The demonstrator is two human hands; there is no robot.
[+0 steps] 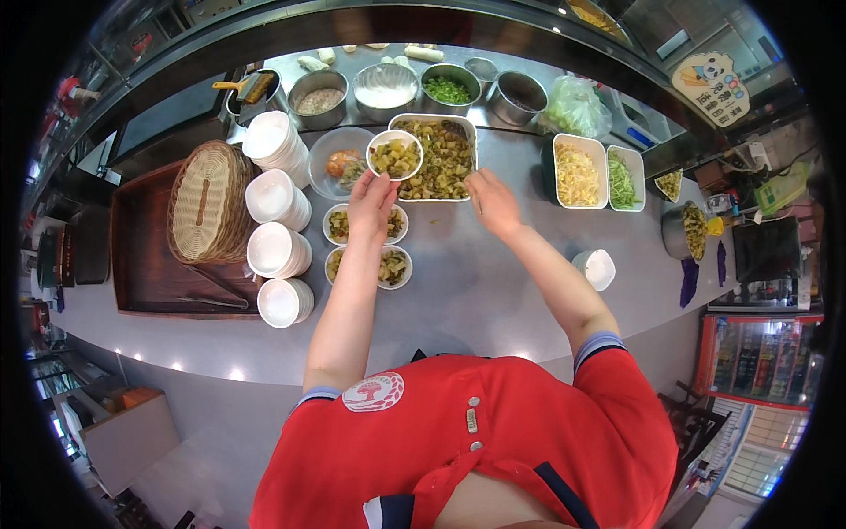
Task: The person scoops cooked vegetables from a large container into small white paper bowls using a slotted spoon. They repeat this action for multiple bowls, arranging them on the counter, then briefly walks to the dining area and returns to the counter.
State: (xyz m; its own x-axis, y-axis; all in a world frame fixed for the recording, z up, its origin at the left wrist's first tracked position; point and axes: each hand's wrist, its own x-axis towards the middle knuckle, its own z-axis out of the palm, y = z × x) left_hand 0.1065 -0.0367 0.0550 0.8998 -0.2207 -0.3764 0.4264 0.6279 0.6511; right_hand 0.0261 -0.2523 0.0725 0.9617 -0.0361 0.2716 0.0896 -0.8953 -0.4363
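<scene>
My left hand [370, 206] grips the rim of a small white bowl [395, 155] filled with chopped pickled greens. The bowl is held over the left edge of a white rectangular tray [436, 159] of the same greens. At that tray's right side, my right hand [492, 202] is closed around the handle of a metal serving utensil [472, 147]; its far end is among the greens and hard to make out. Below my left hand stand several filled white bowls [394, 268], partly hidden by my wrist and forearm. A round translucent bowl [324, 162] of mixed vegetables is just left of the tray.
Stacks of white bowls [269, 250] and a wooden tray [145, 278] with wicker baskets [205, 205] stand left. Metal pots [319, 99] line the back. Containers of bean sprouts [578, 173] and shredded greens [622, 178] sit right, beyond a small white bowl stack [598, 269].
</scene>
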